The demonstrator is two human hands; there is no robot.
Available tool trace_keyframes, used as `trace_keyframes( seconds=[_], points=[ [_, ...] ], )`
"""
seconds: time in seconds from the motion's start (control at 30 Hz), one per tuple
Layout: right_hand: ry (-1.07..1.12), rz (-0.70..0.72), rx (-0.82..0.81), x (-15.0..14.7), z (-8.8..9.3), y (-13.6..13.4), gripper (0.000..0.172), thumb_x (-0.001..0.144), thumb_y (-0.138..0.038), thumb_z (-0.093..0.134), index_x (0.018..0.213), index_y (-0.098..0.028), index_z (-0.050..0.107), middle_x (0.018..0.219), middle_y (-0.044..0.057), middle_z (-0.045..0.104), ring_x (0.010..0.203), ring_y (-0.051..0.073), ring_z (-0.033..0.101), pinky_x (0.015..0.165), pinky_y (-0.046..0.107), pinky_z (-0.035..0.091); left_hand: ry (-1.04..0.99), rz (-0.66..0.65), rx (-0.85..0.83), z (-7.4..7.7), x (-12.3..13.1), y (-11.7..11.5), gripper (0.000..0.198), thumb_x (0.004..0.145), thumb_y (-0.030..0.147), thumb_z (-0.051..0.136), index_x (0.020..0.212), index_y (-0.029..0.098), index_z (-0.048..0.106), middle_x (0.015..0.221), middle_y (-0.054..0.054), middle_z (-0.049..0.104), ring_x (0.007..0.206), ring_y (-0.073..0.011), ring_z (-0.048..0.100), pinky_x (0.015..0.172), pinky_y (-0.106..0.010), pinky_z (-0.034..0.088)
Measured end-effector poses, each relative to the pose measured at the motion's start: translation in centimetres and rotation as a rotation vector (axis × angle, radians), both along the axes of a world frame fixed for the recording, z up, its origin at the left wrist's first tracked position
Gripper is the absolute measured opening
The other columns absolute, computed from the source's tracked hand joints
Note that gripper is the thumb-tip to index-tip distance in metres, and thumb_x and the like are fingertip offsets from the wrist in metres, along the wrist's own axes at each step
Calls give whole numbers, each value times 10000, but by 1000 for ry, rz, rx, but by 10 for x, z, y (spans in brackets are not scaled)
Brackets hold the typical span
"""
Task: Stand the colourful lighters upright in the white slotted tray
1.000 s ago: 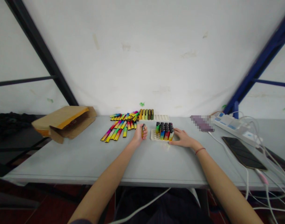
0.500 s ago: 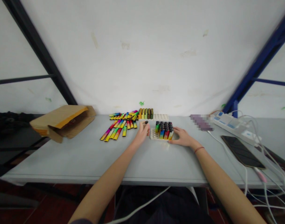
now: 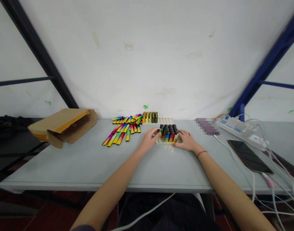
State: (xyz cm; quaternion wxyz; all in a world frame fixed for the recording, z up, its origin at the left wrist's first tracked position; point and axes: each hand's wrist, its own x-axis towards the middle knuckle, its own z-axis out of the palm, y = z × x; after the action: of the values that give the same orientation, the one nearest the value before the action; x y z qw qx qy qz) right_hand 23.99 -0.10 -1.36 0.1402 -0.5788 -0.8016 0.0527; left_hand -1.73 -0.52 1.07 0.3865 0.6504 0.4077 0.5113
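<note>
From where I stand, the left hand (image 3: 148,140) is narrowed around a black-topped lighter (image 3: 159,131), which sits at its fingertips over the left side of a white tray (image 3: 160,141). Whether the lighter's base touches the tray I can't tell; the fingers hide it. Just right of that grip, upright lighters (image 3: 171,134) with black tops crowd the tray. The right hand (image 3: 188,141) is spread wide at the tray's right end, its thumb by the near corner. Toward the desk's (image 3: 161,170) back edge stand a yellow-to-brown row (image 3: 150,117) and another white tray (image 3: 166,120); shiny rainbow pieces (image 3: 122,128) lie loose left of the hands.
</note>
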Motion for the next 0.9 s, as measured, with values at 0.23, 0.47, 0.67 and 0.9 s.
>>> trace_keyframes(
  seconds=[0.23, 0.47, 0.67, 0.9],
  points=[
    [18, 16, -15, 2, -1, 2, 755, 800, -665, 673, 1398, -211, 600, 1530, 168, 514, 1425, 420, 428, 1175, 568, 319, 58, 16, 30, -3, 5, 2, 257, 805, 240, 741, 1059, 240, 696, 915, -28, 679, 866, -191, 635, 799, -274, 497],
    [24, 21, -45, 4, -1, 3, 825, 804, -682, 664, 1435, -159, 567, 1550, 196, 489, 1458, 423, 397, 1205, 554, 303, 276, 7, 202, 1, 0, 1, 265, 888, 241, 633, 1138, 269, 716, 940, -43, 663, 951, -223, 626, 996, -342, 460],
    [30, 41, -36, 6, -2, 2, 809, 812, -695, 637, 1414, -157, 580, 1547, 194, 493, 1433, 412, 436, 1202, 542, 317, 641, 399, 70, 20, -35, 2, 351, 903, 310, 623, 1232, 217, 699, 1061, -132, 684, 1088, -308, 614, 1029, -407, 436],
    [33, 63, -26, 7, -4, 3, 770, 819, -715, 623, 1365, -172, 619, 1536, 188, 502, 1424, 404, 445, 1196, 538, 327, 1082, 707, -389, 40, -99, 9, 293, 878, 424, 603, 1029, 220, 749, 1255, -204, 683, 1210, -426, 589, 953, -543, 446]
  ],
)
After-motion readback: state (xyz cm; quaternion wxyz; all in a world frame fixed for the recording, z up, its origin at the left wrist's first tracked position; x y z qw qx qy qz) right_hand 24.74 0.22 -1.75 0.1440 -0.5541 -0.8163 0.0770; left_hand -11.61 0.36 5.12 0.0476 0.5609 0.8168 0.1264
